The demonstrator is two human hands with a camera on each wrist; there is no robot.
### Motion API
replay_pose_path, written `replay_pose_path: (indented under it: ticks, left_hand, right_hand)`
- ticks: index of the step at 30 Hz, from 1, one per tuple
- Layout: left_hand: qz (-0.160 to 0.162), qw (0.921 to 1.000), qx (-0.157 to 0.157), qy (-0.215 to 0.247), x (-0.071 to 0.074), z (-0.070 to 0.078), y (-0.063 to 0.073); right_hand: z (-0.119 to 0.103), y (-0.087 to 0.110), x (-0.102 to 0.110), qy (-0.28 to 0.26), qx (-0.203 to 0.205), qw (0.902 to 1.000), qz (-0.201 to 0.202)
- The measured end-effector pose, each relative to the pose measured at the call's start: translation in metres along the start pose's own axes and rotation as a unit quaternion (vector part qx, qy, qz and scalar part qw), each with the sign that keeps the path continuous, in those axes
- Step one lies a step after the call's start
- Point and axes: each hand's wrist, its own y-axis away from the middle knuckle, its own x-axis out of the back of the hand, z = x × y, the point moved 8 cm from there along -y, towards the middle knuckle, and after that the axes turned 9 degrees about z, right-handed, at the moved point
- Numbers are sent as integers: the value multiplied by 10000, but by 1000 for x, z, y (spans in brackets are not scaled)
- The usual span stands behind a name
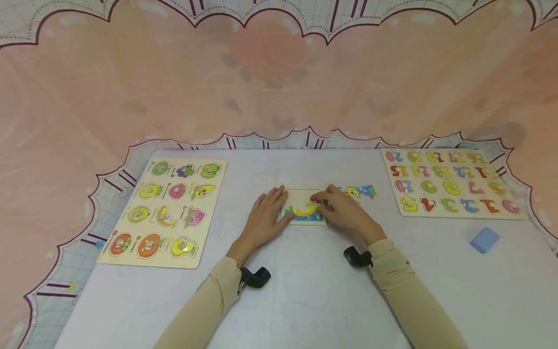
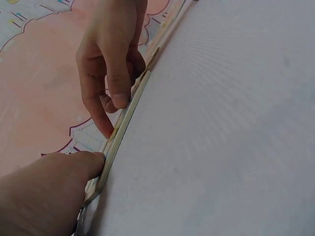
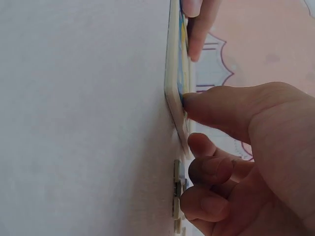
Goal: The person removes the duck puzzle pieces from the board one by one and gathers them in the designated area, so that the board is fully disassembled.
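In the head view a small jigsaw board (image 1: pixel 301 220) lies mid-table, with yellow, green and blue pieces in its lower part. My left hand (image 1: pixel 267 213) rests on the board's left side with fingers extended and thumb on the lower left corner. My right hand (image 1: pixel 344 208) is over the right side, thumb and index finger bent around a jigsaw piece (image 1: pixel 315 200) at the board's surface; the fingers mostly cover that piece. In the right wrist view the right thumb (image 3: pixel 206 105) touches the board's edge and the other fingers are curled. Loose colourful jigsaw pieces (image 1: pixel 364 191) lie just beyond the right hand.
A fruit puzzle board (image 1: pixel 174 259) lies at the left of the white table (image 1: pixel 301 300). At the far right is a number puzzle board (image 1: pixel 462 213), upside down from here. In front of it lies a blue block (image 1: pixel 485 240). A patterned cloth (image 1: pixel 174 87) hangs behind.
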Motion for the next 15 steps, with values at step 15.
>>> replay_pose_path:
  ticks: [15]
  left_hand:
    - [0,10000,-11,-68,-3,-1,0]
  right_hand:
    - [-2,0,2,-302,222,9988,300]
